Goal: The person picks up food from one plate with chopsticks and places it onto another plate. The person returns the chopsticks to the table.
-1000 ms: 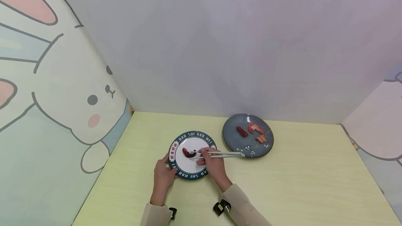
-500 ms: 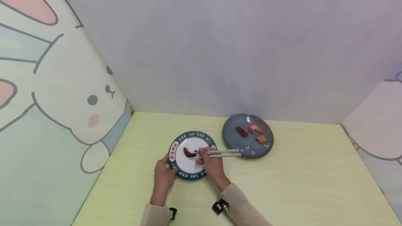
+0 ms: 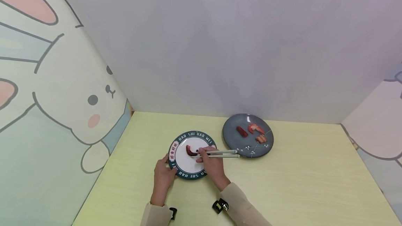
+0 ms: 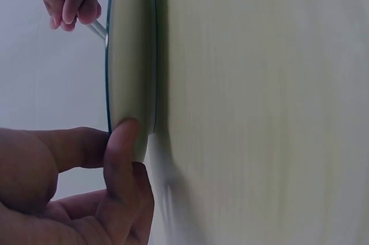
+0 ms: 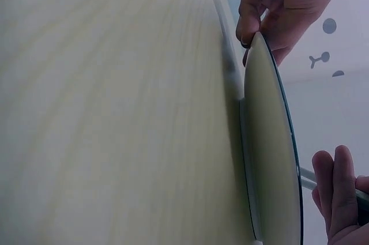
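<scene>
A white plate with a green lettered rim (image 3: 192,176) rests on the table. My left hand (image 3: 164,175) pinches its left edge; in the left wrist view, the thumb (image 4: 75,144) lies at the upper side and curled fingers (image 4: 121,158) hold it from beneath. On the plate lies a curled dark-red food piece (image 3: 189,150), like an octopus tentacle. Over the plate's right side, my right hand (image 3: 214,166) holds a pair of pale chopsticks (image 3: 221,151), their tips at the curled piece. Fingers of the right hand (image 5: 340,193) show above the rim in the right wrist view.
A grey-blue plate (image 3: 230,135) stands behind and to the right, near the back wall. It bears a shrimp (image 3: 255,128), a dark-red piece (image 3: 242,132) and a brownish striped piece (image 3: 261,138). Walls with rabbit drawings (image 3: 72,93) flank the wooden table (image 3: 298,170).
The curled piece has shifted slightly right and turned more upright on the plate. The chopsticks' rear ends have moved a little left and spread apart. The left hand keeps its place.
</scene>
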`<state>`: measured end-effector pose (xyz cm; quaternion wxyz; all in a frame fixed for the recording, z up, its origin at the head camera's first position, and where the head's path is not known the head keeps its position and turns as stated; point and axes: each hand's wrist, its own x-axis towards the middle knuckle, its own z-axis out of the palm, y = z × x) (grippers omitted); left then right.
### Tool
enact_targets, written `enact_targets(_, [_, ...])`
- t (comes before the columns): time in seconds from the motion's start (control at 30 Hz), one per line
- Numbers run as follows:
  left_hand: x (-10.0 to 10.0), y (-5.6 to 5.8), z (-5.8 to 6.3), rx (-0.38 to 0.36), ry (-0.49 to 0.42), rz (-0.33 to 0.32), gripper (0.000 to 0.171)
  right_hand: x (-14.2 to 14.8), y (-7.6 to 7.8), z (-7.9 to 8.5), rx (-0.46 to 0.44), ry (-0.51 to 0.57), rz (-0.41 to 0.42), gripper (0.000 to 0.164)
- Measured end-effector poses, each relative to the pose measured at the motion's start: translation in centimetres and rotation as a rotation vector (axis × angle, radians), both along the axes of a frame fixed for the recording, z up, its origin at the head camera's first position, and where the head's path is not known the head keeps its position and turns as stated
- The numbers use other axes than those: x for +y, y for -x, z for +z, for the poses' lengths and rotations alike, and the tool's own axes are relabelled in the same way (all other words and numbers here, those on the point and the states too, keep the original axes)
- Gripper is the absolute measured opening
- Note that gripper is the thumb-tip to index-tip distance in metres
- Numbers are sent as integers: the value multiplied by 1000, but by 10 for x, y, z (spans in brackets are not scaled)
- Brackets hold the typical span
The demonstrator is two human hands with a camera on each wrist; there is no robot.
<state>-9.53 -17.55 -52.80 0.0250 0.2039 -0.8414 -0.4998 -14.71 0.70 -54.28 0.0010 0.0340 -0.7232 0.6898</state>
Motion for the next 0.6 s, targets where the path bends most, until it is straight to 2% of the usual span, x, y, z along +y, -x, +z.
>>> enact_targets(0.6, [-1,1,-1,-4,-19,7,73,-1,0,-1,-16,6,-34,17])
